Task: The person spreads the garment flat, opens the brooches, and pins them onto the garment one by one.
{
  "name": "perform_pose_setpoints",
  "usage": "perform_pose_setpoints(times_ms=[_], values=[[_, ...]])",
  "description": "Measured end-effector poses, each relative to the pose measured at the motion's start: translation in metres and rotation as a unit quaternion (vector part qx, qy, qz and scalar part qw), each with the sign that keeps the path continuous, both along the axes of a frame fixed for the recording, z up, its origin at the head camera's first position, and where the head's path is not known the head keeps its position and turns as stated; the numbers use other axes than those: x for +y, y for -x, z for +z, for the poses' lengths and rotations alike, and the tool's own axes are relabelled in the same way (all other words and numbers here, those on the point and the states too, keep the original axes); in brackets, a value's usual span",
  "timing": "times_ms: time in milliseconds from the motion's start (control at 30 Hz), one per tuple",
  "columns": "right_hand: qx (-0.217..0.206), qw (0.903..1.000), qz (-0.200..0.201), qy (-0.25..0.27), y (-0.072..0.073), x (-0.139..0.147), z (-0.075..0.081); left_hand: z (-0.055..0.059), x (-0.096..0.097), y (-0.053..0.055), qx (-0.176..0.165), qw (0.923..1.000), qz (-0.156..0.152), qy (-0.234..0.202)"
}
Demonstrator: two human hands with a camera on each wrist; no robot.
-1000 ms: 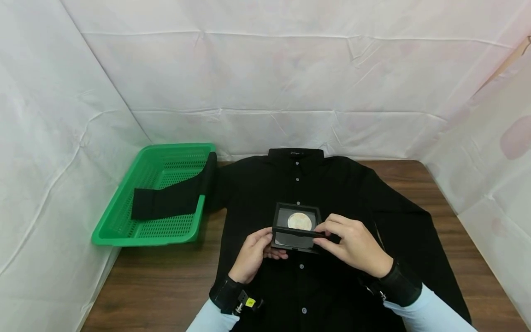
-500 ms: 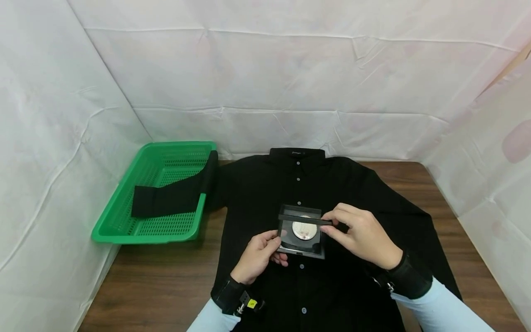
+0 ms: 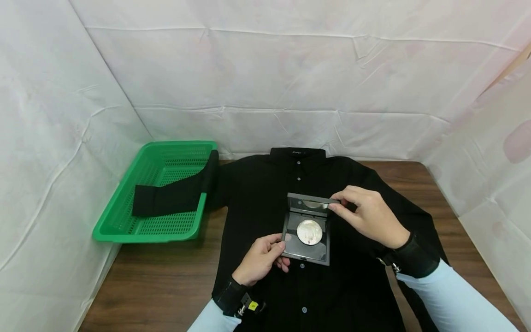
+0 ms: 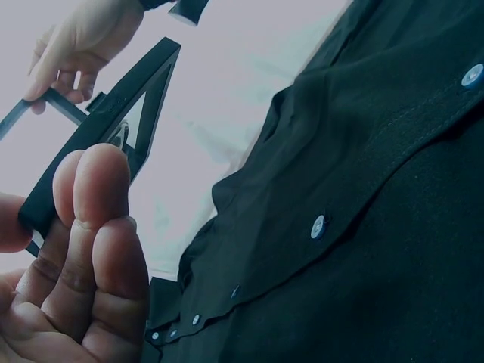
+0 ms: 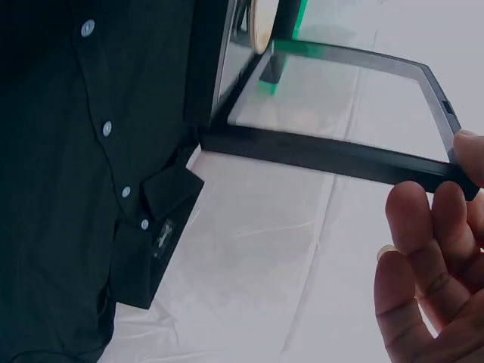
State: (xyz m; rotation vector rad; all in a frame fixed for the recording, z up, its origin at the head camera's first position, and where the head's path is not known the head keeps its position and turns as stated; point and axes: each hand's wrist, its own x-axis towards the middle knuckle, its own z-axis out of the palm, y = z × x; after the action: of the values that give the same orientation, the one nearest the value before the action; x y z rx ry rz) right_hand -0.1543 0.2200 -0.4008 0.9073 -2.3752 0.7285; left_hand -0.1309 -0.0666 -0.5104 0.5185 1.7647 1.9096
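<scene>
Clear-windowed black lid (image 3: 299, 203) raised, round silvery disc (image 3: 309, 232) uncovered

A sleeve (image 3: 170, 198) of the black buttoned shirt (image 3: 261, 193) lay in the green plastic basket (image 3: 141, 239). The fingers of the left hand (image 3: 260, 259) gripped the square black case (image 3: 299, 251) above the shirt; those of the right hand (image 3: 367, 214) pinched the lid, which had just tipped back, leaving the disc bare inside.
</scene>
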Motion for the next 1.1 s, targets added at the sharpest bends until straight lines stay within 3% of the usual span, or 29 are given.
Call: perform_pose_setpoints(times_ms=[367,633,867,1000,1100], values=[[-0.006,0.9991,-0.043,-0.004,0.012,0.013,0.0,0.001,0.001,-0.002,0.011,0.9995,-0.022,0.02],[-0.025,0.9981,-0.056,-0.003,0.012,0.015,-0.002,0.025,0.002,-0.009,0.014,0.9997,-0.009,0.016],[-0.028,0.9983,-0.051,0.003,0.008,0.012,-0.001,0.005,0.009,-0.005,0.015,0.9989,0.017,0.041],[-0.028,0.9986,-0.044,0.009,0.007,0.01,0.0,0.004,0.008,-0.004,0.02,0.9979,0.025,0.056],[-0.027,0.9987,-0.042,0.011,0.006,0.009,0.0,0.005,0.006,-0.004,0.057,0.9931,0.041,0.095]])
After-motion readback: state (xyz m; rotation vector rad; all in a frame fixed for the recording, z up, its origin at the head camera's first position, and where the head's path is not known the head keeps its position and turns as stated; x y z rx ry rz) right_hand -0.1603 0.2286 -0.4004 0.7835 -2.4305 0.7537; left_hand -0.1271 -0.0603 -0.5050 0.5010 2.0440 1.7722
